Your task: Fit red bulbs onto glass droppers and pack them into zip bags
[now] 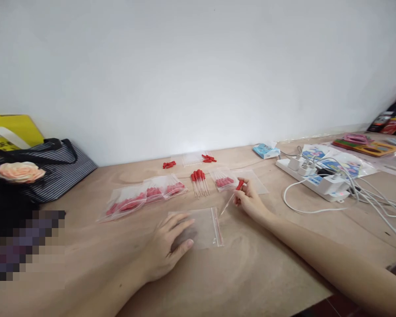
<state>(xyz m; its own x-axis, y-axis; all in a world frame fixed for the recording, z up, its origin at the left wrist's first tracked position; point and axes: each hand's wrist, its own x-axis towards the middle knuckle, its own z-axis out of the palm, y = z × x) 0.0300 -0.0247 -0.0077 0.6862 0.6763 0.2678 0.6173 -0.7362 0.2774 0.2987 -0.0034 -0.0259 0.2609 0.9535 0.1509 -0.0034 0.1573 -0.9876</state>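
My left hand (171,242) lies with fingers spread over a clear zip bag (204,229) on the table. The bag's zip edge faces right, and I see nothing inside it. My right hand (249,198) pinches a dropper (240,185) by its red rubber bulb; the thin glass tube slants down left, its tip close to the bag's zip edge. Beyond the bag, several loose red-bulbed droppers (199,178) lie side by side. Filled zip bags of droppers (127,200) overlap to the left. Another filled bag (223,181) sits just beyond my right hand.
Loose red bulbs (169,164) and glass tubes (192,159) lie near the wall. A blue tissue pack (265,150) is at the back. To the right, a white power strip (312,179) trails cables. A striped bag (66,169) stands at the left.
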